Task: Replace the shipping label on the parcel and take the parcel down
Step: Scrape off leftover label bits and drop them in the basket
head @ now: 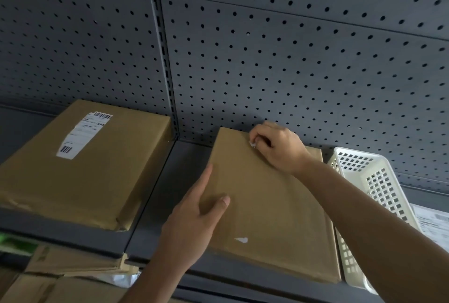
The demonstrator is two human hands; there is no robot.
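Note:
A brown paper-wrapped parcel (pixel 272 208) lies flat on the grey metal shelf (pixel 167 181). My left hand (pixel 194 220) grips its left edge, thumb on top and fingers along the side. At the parcel's far edge my right hand (pixel 279 147) pinches a small white scrap of label (pixel 252 144). Another white label remnant (pixel 241 239) sticks to the parcel's top near the front. No whole label shows on this parcel.
A second brown parcel (pixel 80 169) with a white barcode label (pixel 83 133) lies on the shelf to the left. A white plastic basket (pixel 371 181) stands right of the parcel, with printed sheets (pixel 432 222) beside it. Pegboard (pixel 267 59) backs the shelf; cardboard boxes (pixel 73 266) sit below.

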